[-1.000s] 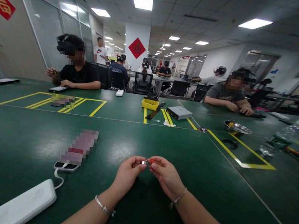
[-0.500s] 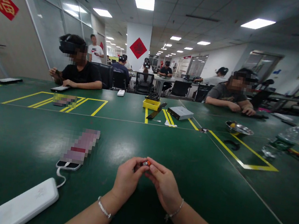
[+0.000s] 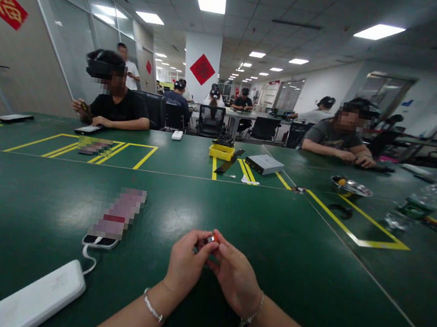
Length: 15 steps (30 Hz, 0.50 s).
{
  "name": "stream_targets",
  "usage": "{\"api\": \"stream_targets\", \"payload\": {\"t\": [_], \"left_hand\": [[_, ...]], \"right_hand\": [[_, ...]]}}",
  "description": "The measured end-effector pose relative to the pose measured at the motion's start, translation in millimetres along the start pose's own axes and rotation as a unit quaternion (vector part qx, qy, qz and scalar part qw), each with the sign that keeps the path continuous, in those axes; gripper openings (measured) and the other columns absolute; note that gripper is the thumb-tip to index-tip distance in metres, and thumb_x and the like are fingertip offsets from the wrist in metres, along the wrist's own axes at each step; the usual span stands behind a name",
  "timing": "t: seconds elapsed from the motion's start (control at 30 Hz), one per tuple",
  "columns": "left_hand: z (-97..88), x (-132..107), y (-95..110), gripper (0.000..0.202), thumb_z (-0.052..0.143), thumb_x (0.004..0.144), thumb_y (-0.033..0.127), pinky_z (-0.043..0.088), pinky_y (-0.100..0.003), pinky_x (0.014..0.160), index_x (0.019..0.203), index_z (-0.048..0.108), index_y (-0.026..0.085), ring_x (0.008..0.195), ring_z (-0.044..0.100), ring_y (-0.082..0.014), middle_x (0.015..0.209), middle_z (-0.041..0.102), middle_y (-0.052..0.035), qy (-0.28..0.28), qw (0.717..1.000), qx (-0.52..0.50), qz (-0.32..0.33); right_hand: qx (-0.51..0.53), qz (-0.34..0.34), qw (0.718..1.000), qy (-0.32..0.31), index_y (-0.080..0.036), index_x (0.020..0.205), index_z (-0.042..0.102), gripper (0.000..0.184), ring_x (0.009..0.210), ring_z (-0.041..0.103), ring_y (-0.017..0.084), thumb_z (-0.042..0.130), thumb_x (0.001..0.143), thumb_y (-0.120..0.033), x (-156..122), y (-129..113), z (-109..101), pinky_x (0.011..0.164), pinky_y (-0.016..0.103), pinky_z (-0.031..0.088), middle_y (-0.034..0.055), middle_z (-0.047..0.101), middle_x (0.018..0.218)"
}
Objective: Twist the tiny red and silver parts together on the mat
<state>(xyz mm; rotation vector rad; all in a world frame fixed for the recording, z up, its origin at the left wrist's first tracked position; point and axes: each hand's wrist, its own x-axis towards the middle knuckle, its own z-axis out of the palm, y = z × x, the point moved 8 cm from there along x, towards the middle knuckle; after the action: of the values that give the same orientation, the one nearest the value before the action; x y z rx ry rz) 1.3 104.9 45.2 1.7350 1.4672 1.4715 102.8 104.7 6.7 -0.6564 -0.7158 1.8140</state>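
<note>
Left hand (image 3: pixel 188 256) and right hand (image 3: pixel 235 278) are meeting over the worktop (image 3: pixel 293 243), a small orange-and-silver piece (image 3: pixel 212 238) sitting between their fingertips. Left grip is pinching it from the left, thumb against finger; right grip is closing on it from the right. Neither hand is lying nearer: both are touching the piece. Orange is showing toward the right-hand fingers; long axis is hiding among the fingertips, direction unclear. White power bank (image 3: pixel 38 289) is resting off left, well apart
</note>
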Motion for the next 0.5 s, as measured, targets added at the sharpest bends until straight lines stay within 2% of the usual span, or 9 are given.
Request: {"api": "stream_targets", "payload": {"t": [0.13,0.2,0.33,0.5], "left_hand": [[8.0,-0.9,2.9,0.011,0.056,0.073,0.022,0.044,-0.024,0.063,0.083,0.059,0.018,0.064,0.053,-0.0111,0.074,0.06,0.0004,-0.032,0.999,-0.023,0.022],[14.1,-0.7,1.3,0.013,0.053,0.075,0.022,0.044,-0.025,0.065,0.086,0.059,0.019,0.068,0.055,-0.0122,0.077,0.061,-0.0008,-0.067,0.997,-0.046,0.014],[26.8,-0.2,-7.9,0.017,0.047,0.079,0.023,0.044,-0.028,0.07,0.09,0.058,0.018,0.077,0.057,-0.0142,0.083,0.062,-0.0032,-0.133,0.98,-0.139,-0.04],[33.0,-0.9,-21.9,0.01,0.052,0.074,0.021,0.044,-0.026,0.066,0.083,0.054,0.015,0.069,0.057,-0.0129,0.072,0.06,-0.0012,-0.128,0.957,-0.23,-0.123]], "right_hand": [[-0.038,-0.014,0.998,0.048,-0.016,0.085,0.066,0.027,0.086,0.054,0.016,0.068,0.062,-0.031,5.1,-10.2,-10.1,0.079,0.031,0.04,0.0064,0.063,0.09],[-0.069,-0.025,0.994,0.082,-0.016,0.08,0.066,0.027,0.08,0.055,0.014,0.072,0.057,-0.028,8.3,-15.1,-19.3,0.076,0.029,0.041,0.0051,0.063,0.084],[-0.124,-0.049,0.984,0.117,-0.016,0.076,0.064,0.028,0.071,0.054,0.012,0.074,0.053,-0.027,13.5,-23.1,-32.7,0.07,0.027,0.04,0.002,0.062,0.075],[-0.223,-0.088,0.964,0.113,-0.015,0.071,0.064,0.021,0.065,0.052,0.011,0.069,0.059,-0.031,14.7,-29.7,-33.8,0.066,0.027,0.04,0.0017,0.061,0.07]]}}
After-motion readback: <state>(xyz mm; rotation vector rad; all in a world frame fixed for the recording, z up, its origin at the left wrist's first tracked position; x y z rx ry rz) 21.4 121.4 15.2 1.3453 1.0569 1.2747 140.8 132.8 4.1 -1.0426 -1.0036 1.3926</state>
